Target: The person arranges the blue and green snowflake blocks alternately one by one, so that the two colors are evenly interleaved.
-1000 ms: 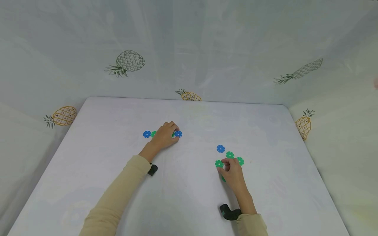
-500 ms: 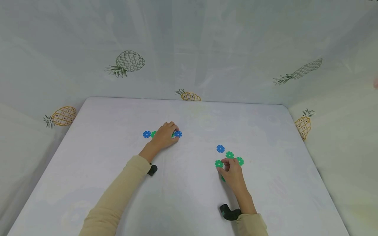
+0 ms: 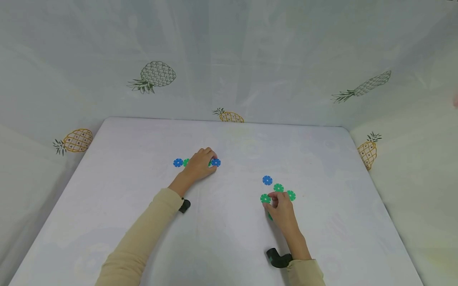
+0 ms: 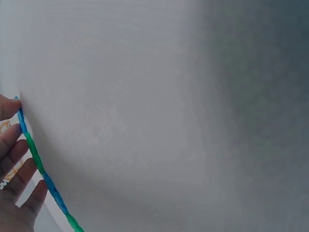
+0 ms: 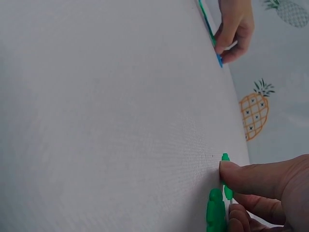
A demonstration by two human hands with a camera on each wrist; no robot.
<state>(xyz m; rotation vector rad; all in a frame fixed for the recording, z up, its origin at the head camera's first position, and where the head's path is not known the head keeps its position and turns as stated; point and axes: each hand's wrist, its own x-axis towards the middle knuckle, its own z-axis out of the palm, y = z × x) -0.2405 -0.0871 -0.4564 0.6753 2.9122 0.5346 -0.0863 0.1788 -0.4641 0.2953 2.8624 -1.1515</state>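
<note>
A row of slotted blue and green snowflake discs lies left of the table's middle. My left hand (image 3: 198, 164) covers its centre, thumb and fingers pinching the blue disc (image 3: 216, 162) at its right end. At the other end, a blue disc (image 3: 177, 162) and part of a green disc (image 3: 185, 162) show; the left wrist view shows the row edge-on, colours alternating. Further right, my right hand (image 3: 283, 210) pinches a green disc (image 3: 265, 198) between thumb and fingers. A second green disc (image 5: 216, 212) stands close beside the thumb in the right wrist view.
Near the right hand lie a loose blue disc (image 3: 267, 180), a green disc (image 3: 278, 187) and another green disc (image 3: 291, 195). A green disc (image 3: 270, 217) is partly hidden under that hand. Pineapple-printed cloth (image 3: 279, 59) hangs behind the white table (image 3: 229, 238).
</note>
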